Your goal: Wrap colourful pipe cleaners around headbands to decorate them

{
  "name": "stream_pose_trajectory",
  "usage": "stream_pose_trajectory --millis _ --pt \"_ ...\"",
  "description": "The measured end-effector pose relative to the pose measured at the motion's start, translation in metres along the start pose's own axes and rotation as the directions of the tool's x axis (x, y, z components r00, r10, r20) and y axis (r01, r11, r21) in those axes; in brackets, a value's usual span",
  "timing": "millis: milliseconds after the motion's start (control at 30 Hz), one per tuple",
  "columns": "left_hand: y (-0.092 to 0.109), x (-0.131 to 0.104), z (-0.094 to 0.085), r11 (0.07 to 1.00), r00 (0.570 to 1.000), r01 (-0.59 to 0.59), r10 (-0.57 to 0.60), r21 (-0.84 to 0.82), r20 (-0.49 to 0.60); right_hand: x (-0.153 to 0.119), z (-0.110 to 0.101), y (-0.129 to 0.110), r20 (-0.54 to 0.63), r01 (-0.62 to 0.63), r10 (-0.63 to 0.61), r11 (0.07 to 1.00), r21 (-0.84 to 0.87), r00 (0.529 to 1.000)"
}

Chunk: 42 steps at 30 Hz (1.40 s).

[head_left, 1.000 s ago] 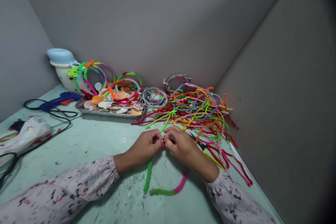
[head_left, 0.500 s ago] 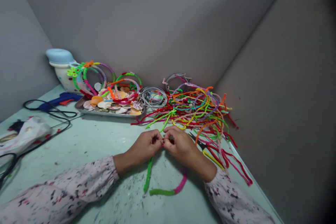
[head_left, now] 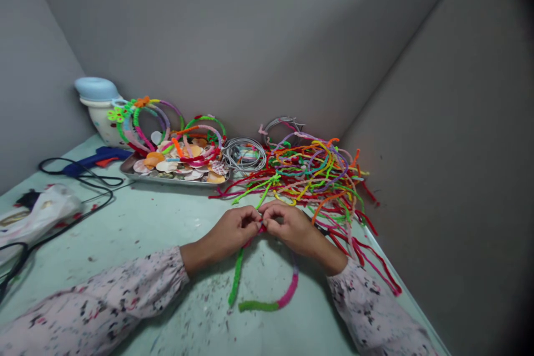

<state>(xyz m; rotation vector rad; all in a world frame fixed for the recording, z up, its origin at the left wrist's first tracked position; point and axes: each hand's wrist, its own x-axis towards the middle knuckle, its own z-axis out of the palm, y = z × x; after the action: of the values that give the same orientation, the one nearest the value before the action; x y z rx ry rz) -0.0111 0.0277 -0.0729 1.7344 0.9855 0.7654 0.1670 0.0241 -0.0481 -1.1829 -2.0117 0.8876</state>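
Observation:
My left hand (head_left: 236, 228) and my right hand (head_left: 291, 229) meet above the table, thumbs and forefingers pinched close together. Between them is the top of a curved hoop (head_left: 288, 292) wrapped in fuzzy pipe cleaner, with red and pink showing at the fingertips. The hoop's two arms hang down toward me, green at the left end and green, pink and lilac along the right. Its ends are apart. Fingers hide most of the gripped part. Just beyond my fingers lie bright green pipe cleaners (head_left: 262, 186).
A tangled pile of pipe cleaners (head_left: 317, 164) lies behind, with partly covered scissors (head_left: 322, 229) by my right wrist. Left of it are coiled wire (head_left: 246, 156), a metal tray (head_left: 175, 180) of shells and wrapped hoops, a blue glue gun (head_left: 89, 161), its cord and a plastic bag (head_left: 54, 211).
My right hand has turned slightly and shifted a little right, covering more of the scissors. More red shows between my fingertips, and more of the hoop's lilac part is visible.

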Motion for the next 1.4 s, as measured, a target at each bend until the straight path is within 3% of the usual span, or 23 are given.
stream_pose_trajectory --millis 333,533,800,1100,1400 --pt "-0.005 0.001 -0.001 0.994 1.000 0.018 -0.016 -0.111 0.025 -0.001 -0.002 -0.002 0.023 0.036 -0.036 0.999 0.005 0.999" --pt "-0.006 0.001 -0.001 0.994 0.999 0.031 -0.028 -0.106 0.028 -0.002 -0.002 0.000 0.022 0.053 -0.053 0.999 0.009 0.998" --pt "-0.002 0.000 -0.002 0.999 0.999 0.020 -0.018 -0.051 0.030 -0.001 -0.003 -0.006 0.026 0.096 -0.094 0.987 -0.132 0.995" --pt "-0.002 -0.001 -0.002 0.999 0.999 -0.036 0.036 0.007 0.009 -0.001 -0.002 -0.005 0.048 0.067 -0.061 0.990 -0.121 0.997" --pt "-0.004 -0.001 0.000 0.999 1.000 -0.024 0.024 0.029 0.003 -0.003 0.003 0.005 0.027 0.139 -0.136 0.978 -0.156 0.990"
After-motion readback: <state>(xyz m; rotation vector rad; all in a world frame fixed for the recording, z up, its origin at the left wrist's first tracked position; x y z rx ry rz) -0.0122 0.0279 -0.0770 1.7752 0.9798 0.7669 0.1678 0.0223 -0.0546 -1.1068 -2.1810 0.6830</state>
